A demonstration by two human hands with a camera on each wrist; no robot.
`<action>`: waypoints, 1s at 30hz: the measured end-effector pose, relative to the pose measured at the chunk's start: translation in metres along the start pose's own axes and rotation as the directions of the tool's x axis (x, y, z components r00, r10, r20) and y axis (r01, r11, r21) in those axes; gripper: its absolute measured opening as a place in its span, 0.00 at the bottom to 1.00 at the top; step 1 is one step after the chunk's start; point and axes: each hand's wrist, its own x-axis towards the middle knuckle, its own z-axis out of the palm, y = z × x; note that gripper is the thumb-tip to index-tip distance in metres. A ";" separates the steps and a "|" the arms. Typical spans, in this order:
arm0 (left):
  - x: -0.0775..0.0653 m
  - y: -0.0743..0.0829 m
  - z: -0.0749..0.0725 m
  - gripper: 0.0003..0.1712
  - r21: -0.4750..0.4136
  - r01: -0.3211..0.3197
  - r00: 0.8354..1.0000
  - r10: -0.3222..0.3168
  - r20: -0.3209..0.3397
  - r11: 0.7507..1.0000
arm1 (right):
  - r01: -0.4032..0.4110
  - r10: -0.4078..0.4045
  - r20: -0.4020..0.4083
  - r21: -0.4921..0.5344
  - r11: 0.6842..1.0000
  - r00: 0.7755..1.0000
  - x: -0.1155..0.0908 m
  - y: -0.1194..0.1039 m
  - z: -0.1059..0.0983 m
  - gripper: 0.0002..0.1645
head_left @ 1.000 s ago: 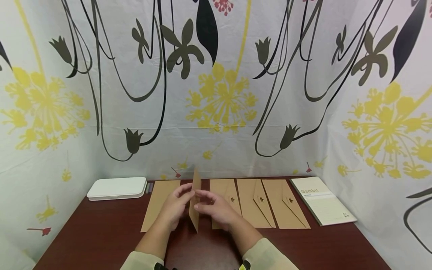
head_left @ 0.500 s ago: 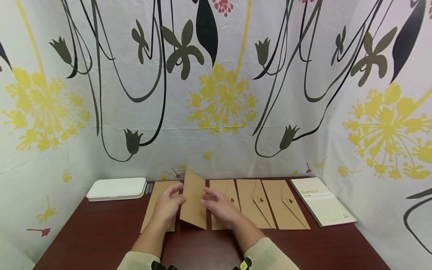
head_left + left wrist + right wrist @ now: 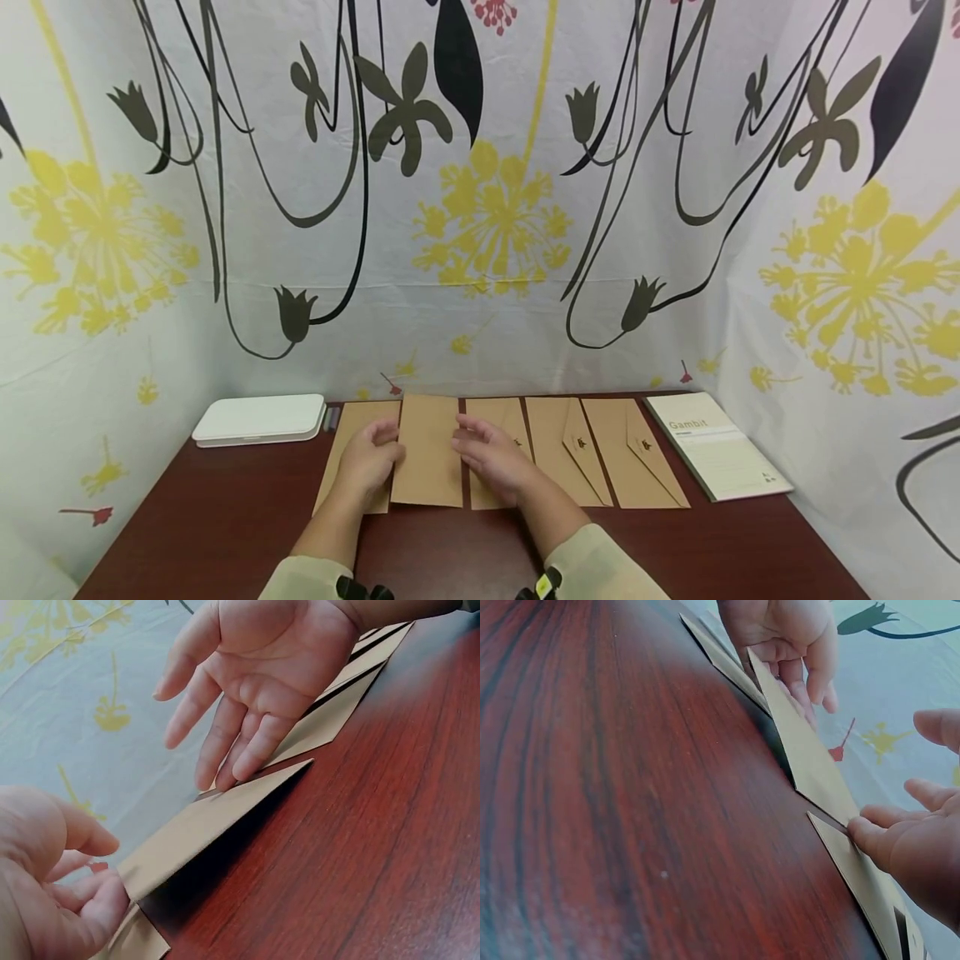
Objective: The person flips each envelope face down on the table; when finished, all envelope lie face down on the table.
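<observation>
A brown paper envelope (image 3: 428,454) lies plain side up between my hands, its left side raised off the dark wooden table. My left hand (image 3: 370,457) is at that raised side, with fingertips touching its edge in the left wrist view (image 3: 60,877); no pinch is visible. My right hand (image 3: 491,454) lies at the opposite edge, its fingers extended, one fingertip touching near the edge in the right wrist view (image 3: 915,832). Under my left hand lies another plain brown envelope (image 3: 371,412). Part of a flap-side-up envelope (image 3: 495,408) is hidden by my right hand.
Two more flap-side-up envelopes (image 3: 558,454) (image 3: 626,467) continue the row rightward. A notebook marked "Gambit" (image 3: 720,458) lies at the far right. A white flat case (image 3: 258,419) and small grey items (image 3: 332,418) sit back left. Patterned cloth (image 3: 480,333) walls the table.
The envelope between my hands stood on edge one second ago and has tipped over leftward to lie nearly flat. My left hand has shifted slightly left; the right has moved little.
</observation>
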 end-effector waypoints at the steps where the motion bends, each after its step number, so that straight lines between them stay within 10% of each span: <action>1: 0.000 0.000 0.000 0.34 0.016 0.002 1.000 -0.002 0.001 1.000 | 0.001 -0.001 0.002 -0.001 1.000 1.000 0.000 0.000 0.000 0.45; 17: 0.001 0.001 0.000 0.34 0.185 -0.028 0.999 0.023 0.033 0.982 | 0.007 -0.006 -0.032 0.023 1.000 0.999 0.001 0.000 0.000 0.43; 30: -0.005 0.020 0.032 0.34 -0.152 -0.014 0.998 0.023 0.057 0.988 | 0.026 -0.029 -0.220 -0.016 1.000 0.975 -0.004 -0.012 -0.024 0.38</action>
